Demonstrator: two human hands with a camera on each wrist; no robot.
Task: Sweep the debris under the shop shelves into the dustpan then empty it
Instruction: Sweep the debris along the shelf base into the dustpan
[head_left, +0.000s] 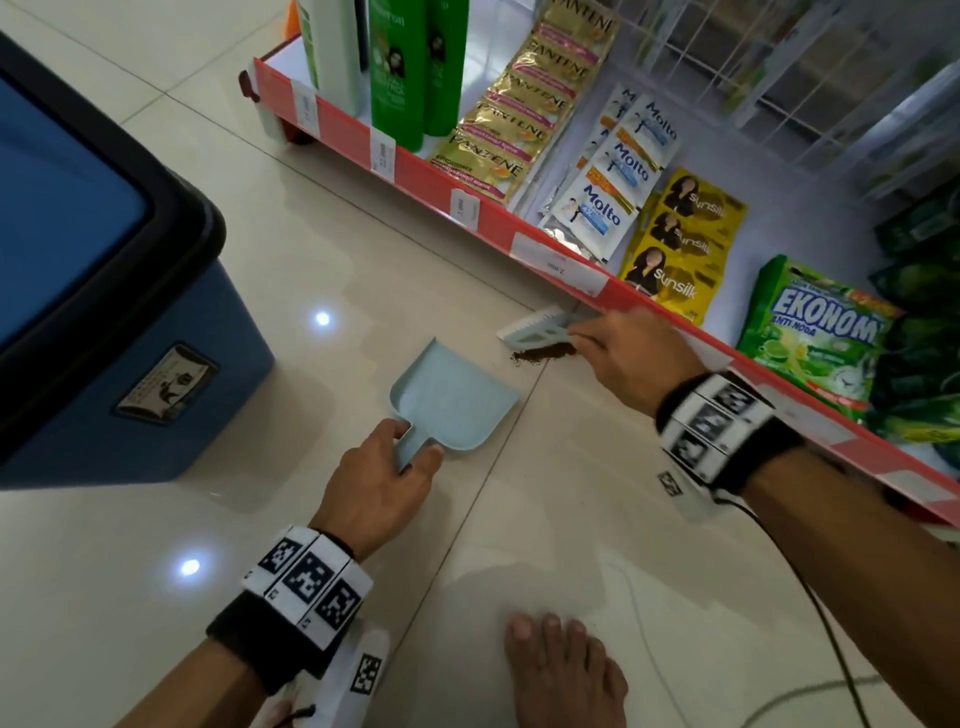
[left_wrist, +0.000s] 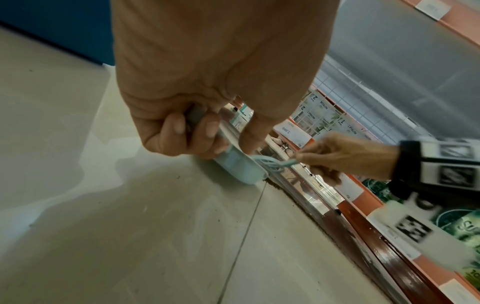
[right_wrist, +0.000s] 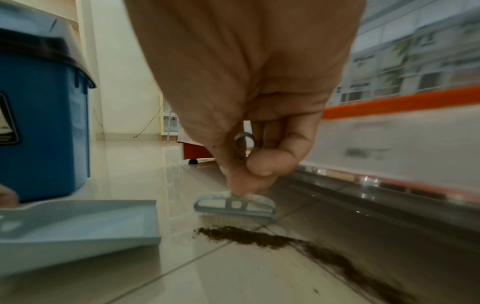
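A pale blue dustpan (head_left: 452, 397) lies flat on the tiled floor, mouth toward the shelf. My left hand (head_left: 382, 470) grips its handle; the left wrist view shows my fingers (left_wrist: 179, 131) curled round the dustpan (left_wrist: 239, 166). My right hand (head_left: 634, 353) pinches the handle of a small pale blue brush (head_left: 535, 328), whose bristles touch the floor just beyond a line of brown debris (head_left: 543, 356). In the right wrist view the brush (right_wrist: 235, 206) stands behind the debris (right_wrist: 259, 236), which trails back under the shelf, with the dustpan (right_wrist: 78, 224) to its left.
A blue bin with a black rim (head_left: 104, 291) stands to the left of the dustpan. The low shelf with an orange edge (head_left: 519, 228) holds shampoo bottles and sachets. My bare foot (head_left: 563, 670) and a black cable (head_left: 826, 613) lie on the near floor.
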